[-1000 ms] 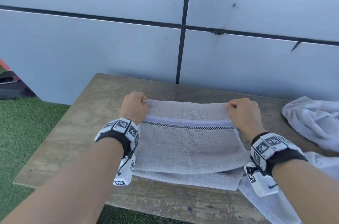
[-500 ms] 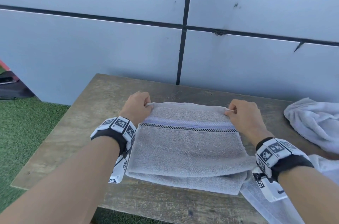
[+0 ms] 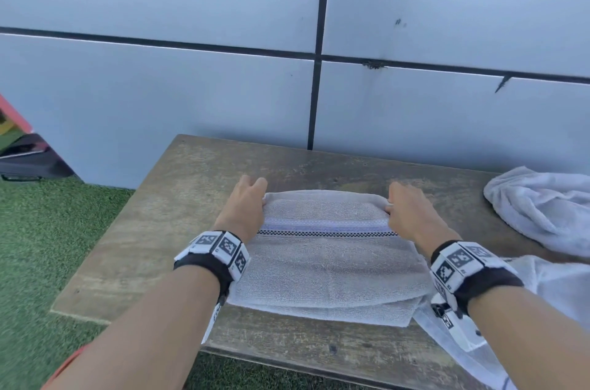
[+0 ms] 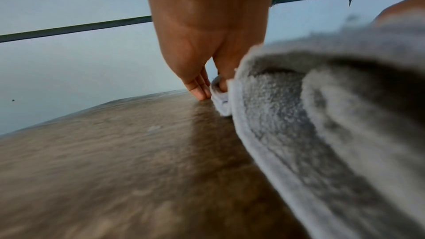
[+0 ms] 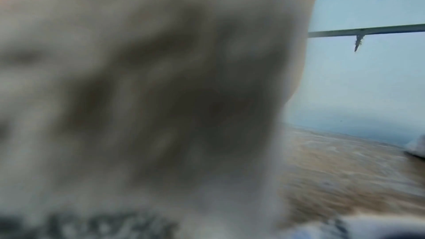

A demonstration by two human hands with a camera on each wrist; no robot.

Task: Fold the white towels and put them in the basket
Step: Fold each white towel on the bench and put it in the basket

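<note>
White and soft, the folded towel (image 3: 325,258) lies flat on the wooden worktop (image 3: 178,211), right between my two hands. My left hand (image 3: 244,207) holds the far left corner of the towel. In the left wrist view, I can see my thumb tucked under the edge and my fingers (image 4: 200,86) pointing down, with their tips touching the wood just beside the cloth. My right hand (image 3: 407,214) pinches the far right corner with curled fingers. A pale purple band and a thin row of tiny black and white checks (image 3: 325,233) run across the towel from one hand to the other, just behind my knuckles. The part of the towel near my arms is in layers, and the bottom layer sticks out a little past the top one. To the right of my right hand, well apart from it, a crumpled white towel (image 3: 542,211) sits in a heap on the worktop. Under my right wrist, another white cloth (image 3: 542,287) hangs over the near edge. The right wrist view is mostly a fuzzy blur of towel right up close. Past my hands is a grey wall (image 3: 159,86) with dark lines, and green grass (image 3: 48,246) is down to the left of my left arm.
</note>
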